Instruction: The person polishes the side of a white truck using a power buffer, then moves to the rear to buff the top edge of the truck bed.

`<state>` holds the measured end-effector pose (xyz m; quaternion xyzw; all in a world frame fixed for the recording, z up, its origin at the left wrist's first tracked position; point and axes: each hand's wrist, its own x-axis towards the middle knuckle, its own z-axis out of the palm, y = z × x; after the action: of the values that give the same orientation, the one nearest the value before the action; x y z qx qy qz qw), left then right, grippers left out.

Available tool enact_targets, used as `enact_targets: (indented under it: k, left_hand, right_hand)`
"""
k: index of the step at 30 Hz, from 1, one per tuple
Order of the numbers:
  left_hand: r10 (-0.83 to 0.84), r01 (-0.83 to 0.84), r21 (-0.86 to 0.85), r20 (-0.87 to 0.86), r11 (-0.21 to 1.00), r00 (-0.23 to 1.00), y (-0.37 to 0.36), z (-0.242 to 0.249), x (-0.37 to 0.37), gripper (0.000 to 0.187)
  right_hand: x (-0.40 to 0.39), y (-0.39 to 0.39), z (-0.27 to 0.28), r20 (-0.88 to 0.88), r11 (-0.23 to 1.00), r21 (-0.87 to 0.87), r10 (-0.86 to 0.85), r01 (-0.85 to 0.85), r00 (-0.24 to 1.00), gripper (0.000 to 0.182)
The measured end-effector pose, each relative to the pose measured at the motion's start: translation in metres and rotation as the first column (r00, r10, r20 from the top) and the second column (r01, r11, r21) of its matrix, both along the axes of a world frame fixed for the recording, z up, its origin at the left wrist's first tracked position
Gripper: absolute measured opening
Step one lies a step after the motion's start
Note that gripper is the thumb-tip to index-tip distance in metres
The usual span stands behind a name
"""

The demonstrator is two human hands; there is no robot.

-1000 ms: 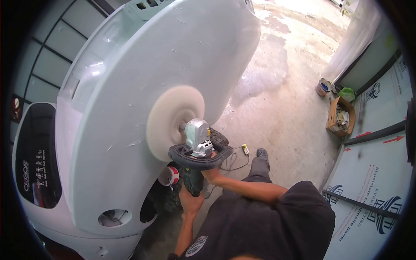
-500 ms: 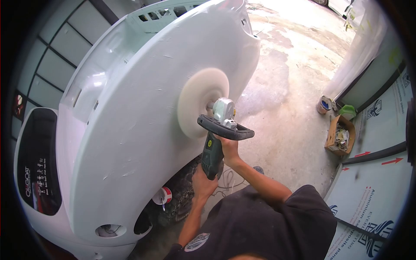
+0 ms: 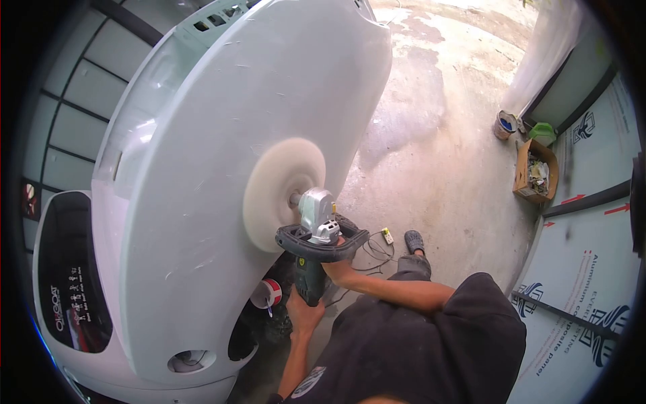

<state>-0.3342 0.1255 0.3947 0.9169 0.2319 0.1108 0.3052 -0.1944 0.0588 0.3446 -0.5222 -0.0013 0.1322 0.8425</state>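
A polisher (image 3: 311,269) with a loop handle (image 3: 323,244) points up at the large white car panel (image 3: 195,182). Its round pale pad (image 3: 282,195), blurred as if spinning, lies against the panel's right side. My left hand (image 3: 306,313) is wrapped round the rear end of the tool body. Higher up, my right hand (image 3: 342,264) is closed at the loop handle, its fingers partly hidden behind the handle and the body. Small pale scratch-like marks show on the panel.
A cable with a socket (image 3: 387,236) lies on the concrete floor (image 3: 437,175) near my shoe (image 3: 414,242). A red-and-white tin (image 3: 267,293) stands below the panel. At right are a bucket (image 3: 505,125), a cardboard box (image 3: 536,172) and wall panels (image 3: 572,289).
The polisher and both hands have shifted down and left along the panel. The view has also moved, and my shoe and the cable's socket now show.
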Motion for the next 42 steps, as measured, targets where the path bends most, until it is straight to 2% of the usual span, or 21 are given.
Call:
enact_targets:
  k: [1, 3, 6, 10, 12, 13, 14, 15, 16, 20, 24, 26, 27, 28, 30, 32, 33, 35, 36, 39, 42]
  left_hand:
    - [-0.006, 0.007, -0.024, 0.024, 1.000, 1.000, 0.000, -0.002, -0.006, 0.047]
    - [0.000, 0.002, -0.050, 0.033, 0.999, 0.999, -0.002, -0.001, -0.004, 0.049]
    - [0.017, -0.017, -0.048, 0.006, 0.999, 1.000, -0.009, 0.002, 0.015, 0.051]
    - [0.008, -0.008, -0.026, -0.006, 1.000, 1.000, -0.025, 0.003, 0.076, 0.052]
    - [-0.001, 0.000, -0.025, -0.033, 1.000, 0.999, -0.039, 0.009, 0.112, 0.053]
    - [-0.013, 0.012, -0.021, -0.044, 1.000, 0.999, -0.045, 0.012, 0.130, 0.054]
    - [-0.024, 0.023, -0.015, -0.055, 1.000, 0.998, -0.050, 0.014, 0.147, 0.055]
    - [-0.030, 0.030, -0.005, -0.071, 1.000, 0.997, -0.053, 0.015, 0.162, 0.057]
    - [-0.035, 0.035, 0.004, -0.089, 0.999, 0.995, -0.057, 0.016, 0.176, 0.058]
    - [-0.025, 0.033, 0.032, -0.219, 0.999, 0.975, -0.066, 0.019, 0.195, 0.063]
    - [0.024, -0.015, 0.034, -0.267, 0.999, 0.963, -0.059, 0.010, 0.151, 0.055]
    - [0.038, -0.021, 0.055, -0.321, 0.998, 0.946, -0.048, 0.006, 0.116, 0.063]
    - [0.045, -0.025, 0.063, -0.347, 0.998, 0.937, -0.042, 0.004, 0.096, 0.066]
    - [0.050, -0.025, 0.078, -0.342, 0.997, 0.938, -0.036, 0.004, 0.076, 0.065]
    - [0.061, -0.027, 0.107, -0.333, 0.994, 0.941, -0.020, 0.005, 0.033, 0.064]
    - [0.065, -0.038, 0.118, -0.240, 0.992, 0.969, -0.001, -0.006, -0.012, 0.061]
    - [0.070, -0.047, 0.120, -0.195, 0.992, 0.978, 0.006, -0.009, -0.028, 0.059]
    - [0.056, -0.042, 0.098, -0.144, 0.994, 0.988, 0.007, 0.001, -0.043, 0.058]
    - [0.050, -0.040, 0.087, -0.112, 0.995, 0.992, 0.005, 0.006, -0.045, 0.057]
    - [0.043, -0.039, 0.056, -0.074, 0.998, 0.996, 0.003, 0.004, -0.034, 0.057]
    - [0.040, -0.038, 0.029, -0.078, 0.999, 0.996, -0.010, -0.001, 0.005, 0.057]
  right_hand:
    - [-0.004, -0.008, 0.021, 0.022, 0.996, -0.084, 0.021, -0.019, 1.000, 0.038]
    - [-0.008, -0.005, 0.010, 0.106, 0.979, -0.203, 0.043, -0.021, 0.993, 0.052]
    - [0.017, -0.004, -0.004, 0.053, 0.992, -0.071, 0.105, -0.101, 0.993, 0.049]
    - [0.072, -0.016, 0.001, -0.039, 0.985, 0.132, -0.109, 0.113, 0.993, 0.036]
    - [0.114, -0.034, 0.015, -0.093, 0.985, 0.168, -0.016, 0.032, 0.996, 0.033]
    - [0.133, -0.039, 0.017, -0.126, 0.984, 0.170, -0.034, 0.055, 0.991, 0.031]
    - [0.153, -0.051, 0.029, -0.143, 0.980, 0.199, 0.034, -0.004, 0.989, 0.037]
    - [0.169, -0.056, 0.039, -0.125, 0.981, 0.192, -0.011, 0.035, 0.992, 0.040]
    - [0.183, -0.062, 0.054, -0.159, 0.973, 0.211, -0.060, 0.093, 0.986, 0.030]
    - [0.206, -0.078, 0.046, -0.278, 0.945, 0.324, 0.043, 0.051, 0.960, 0.033]
    - [0.165, -0.064, 0.020, -0.321, 0.950, 0.299, 0.017, 0.085, 0.947, 0.035]
    - [0.127, -0.049, 0.003, -0.337, 0.948, 0.313, 0.063, 0.049, 0.939, 0.037]
    - [0.104, -0.036, -0.007, -0.297, 0.954, 0.281, -0.016, 0.104, 0.955, 0.038]
    - [0.082, -0.028, -0.024, -0.310, 0.947, 0.322, 0.099, 0.006, 0.946, 0.040]
    - [0.033, -0.011, -0.020, -0.277, 0.974, 0.218, 0.002, 0.061, 0.961, 0.027]
    - [-0.009, 0.004, -0.027, -0.184, 0.987, 0.157, -0.006, 0.035, 0.983, 0.031]
    - [-0.029, 0.013, -0.033, -0.210, 0.973, 0.227, -0.002, 0.050, 0.978, 0.035]
    - [-0.054, 0.024, -0.049, -0.143, 0.990, 0.135, 0.058, -0.039, 0.988, 0.039]
    - [-0.058, 0.026, -0.054, -0.106, 0.993, 0.088, 0.091, -0.082, 0.990, 0.041]
    - [-0.035, 0.002, 0.003, -0.112, 0.992, 0.035, 0.125, -0.122, 0.986, 0.041]
    - [0.005, -0.006, 0.008, -0.028, 0.996, 0.072, -0.059, 0.061, 0.998, 0.028]
